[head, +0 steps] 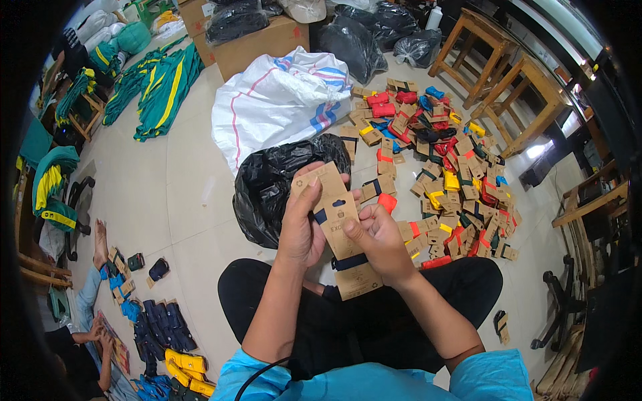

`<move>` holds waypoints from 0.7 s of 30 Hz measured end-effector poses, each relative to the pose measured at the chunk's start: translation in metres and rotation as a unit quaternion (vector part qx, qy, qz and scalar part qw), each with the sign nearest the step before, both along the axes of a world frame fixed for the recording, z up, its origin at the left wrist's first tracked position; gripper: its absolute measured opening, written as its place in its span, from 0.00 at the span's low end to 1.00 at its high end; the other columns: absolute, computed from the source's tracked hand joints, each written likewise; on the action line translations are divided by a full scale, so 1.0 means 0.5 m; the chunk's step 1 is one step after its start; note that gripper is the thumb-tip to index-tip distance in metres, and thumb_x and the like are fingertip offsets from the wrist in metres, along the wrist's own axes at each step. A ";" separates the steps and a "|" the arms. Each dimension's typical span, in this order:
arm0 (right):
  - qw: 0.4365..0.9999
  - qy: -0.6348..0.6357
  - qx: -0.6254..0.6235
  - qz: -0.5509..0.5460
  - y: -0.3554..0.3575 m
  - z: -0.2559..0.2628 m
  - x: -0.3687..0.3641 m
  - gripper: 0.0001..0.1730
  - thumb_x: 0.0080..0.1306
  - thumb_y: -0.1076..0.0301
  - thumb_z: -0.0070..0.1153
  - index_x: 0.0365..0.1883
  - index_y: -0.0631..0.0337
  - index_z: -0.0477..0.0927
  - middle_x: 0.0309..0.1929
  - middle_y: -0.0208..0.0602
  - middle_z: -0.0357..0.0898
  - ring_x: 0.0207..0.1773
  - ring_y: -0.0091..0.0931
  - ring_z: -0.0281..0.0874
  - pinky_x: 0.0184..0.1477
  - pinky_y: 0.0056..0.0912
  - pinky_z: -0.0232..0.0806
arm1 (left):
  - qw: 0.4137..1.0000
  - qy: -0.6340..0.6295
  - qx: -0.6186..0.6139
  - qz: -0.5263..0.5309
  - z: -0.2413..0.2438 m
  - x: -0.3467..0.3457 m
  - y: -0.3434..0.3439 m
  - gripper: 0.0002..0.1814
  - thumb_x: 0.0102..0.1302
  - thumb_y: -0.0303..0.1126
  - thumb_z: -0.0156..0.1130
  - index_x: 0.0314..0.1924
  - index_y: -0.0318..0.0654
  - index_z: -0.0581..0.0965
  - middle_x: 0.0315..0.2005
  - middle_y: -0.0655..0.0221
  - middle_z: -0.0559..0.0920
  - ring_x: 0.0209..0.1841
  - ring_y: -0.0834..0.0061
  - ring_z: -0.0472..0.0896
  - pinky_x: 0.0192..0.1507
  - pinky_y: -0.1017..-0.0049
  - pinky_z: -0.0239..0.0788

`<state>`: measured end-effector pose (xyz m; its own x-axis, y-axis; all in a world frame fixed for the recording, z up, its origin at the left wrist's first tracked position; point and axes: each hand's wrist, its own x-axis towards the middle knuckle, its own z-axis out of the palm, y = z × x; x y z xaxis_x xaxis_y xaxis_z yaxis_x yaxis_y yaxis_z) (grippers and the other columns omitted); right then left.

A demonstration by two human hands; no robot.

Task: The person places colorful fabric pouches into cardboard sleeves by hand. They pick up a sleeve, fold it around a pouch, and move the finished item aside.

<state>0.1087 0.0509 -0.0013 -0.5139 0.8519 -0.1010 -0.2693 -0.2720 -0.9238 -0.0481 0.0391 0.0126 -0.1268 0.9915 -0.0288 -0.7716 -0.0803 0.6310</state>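
Observation:
My left hand [303, 220] holds a brown cardboard packaging card [321, 184] with a dark navy band near it. My right hand [383, 240] grips a second printed cardboard card [341, 225] with a hang hole, its thumb on the front. A navy strap crosses this card's lower part. The two cards overlap between my hands, above my lap. Just beyond my left hand stands an open black plastic bag [261, 185]; its contents are hidden. To the right lies a large heap of small folded red, yellow, blue and dark fabric pouches with cardboard cards [451, 185].
A white woven sack [281, 100] lies behind the black bag. Wooden stools [531, 95] stand at the upper right, cardboard boxes [261, 45] at the top. Rows of folded pouches [165, 326] lie at the lower left, beside another seated person [83, 351]. Green-yellow fabric [168, 95] lies upper left.

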 end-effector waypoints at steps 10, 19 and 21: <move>0.999 -0.010 -0.007 0.030 0.001 0.006 -0.006 0.23 0.67 0.64 0.76 0.42 0.59 0.69 0.43 0.28 0.77 0.45 0.18 0.80 0.50 0.26 0.76 | 0.999 -0.030 0.008 0.017 -0.063 0.042 -0.002 0.37 0.79 0.71 0.37 0.61 0.43 0.69 0.36 0.63 0.78 0.31 0.73 0.79 0.34 0.71 0.78; 0.999 0.011 -0.025 0.042 0.008 0.015 0.004 0.28 0.65 0.60 0.78 0.49 0.66 0.71 0.41 0.24 0.75 0.44 0.16 0.76 0.51 0.24 0.73 | 0.997 0.047 -0.037 0.049 -0.057 0.064 -0.012 0.44 0.74 0.76 0.38 0.56 0.37 0.73 0.37 0.64 0.80 0.30 0.73 0.82 0.35 0.71 0.81; 0.999 0.003 -0.018 0.035 0.008 0.021 0.004 0.32 0.65 0.60 0.77 0.54 0.69 0.71 0.43 0.26 0.76 0.44 0.16 0.76 0.52 0.24 0.73 | 0.998 0.045 -0.005 0.031 -0.061 0.063 -0.015 0.38 0.78 0.70 0.39 0.63 0.39 0.67 0.40 0.61 0.80 0.35 0.74 0.84 0.39 0.72 0.82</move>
